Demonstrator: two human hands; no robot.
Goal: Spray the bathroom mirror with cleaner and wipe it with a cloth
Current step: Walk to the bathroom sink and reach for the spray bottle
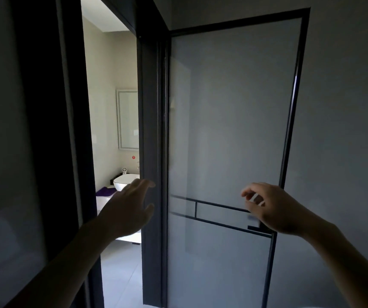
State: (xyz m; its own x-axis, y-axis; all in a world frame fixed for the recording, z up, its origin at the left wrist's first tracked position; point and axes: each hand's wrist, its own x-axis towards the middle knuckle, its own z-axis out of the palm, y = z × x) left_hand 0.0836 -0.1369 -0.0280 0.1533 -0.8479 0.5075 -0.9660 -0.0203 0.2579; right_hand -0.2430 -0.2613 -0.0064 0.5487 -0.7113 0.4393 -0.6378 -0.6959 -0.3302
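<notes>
One mirror point(127, 120), one basin point(125, 182), cloth point(105, 191) perhaps

Grey frosted door point(229, 121), black frame, black rectangular line pattern low down. Left of it: white basin point(124, 182), purple cloth point(104, 192), silver-framed mirror point(127, 120).

A white vanity counter point(102, 202) shows through the narrow door gap, only partly in view; a white oval ceramic basin point(124, 182) sits on it toward the back; a crumpled purple cloth point(105, 191) lies on the counter just left of and in front of the basin, whether touching it cannot be told; a small white round object point(124, 170), too small to identify, stands behind the basin; a low black item point(111, 181) sits left of the basin; grey floor tiles point(120, 274) spread below the basin, in front of the counter.
</notes>
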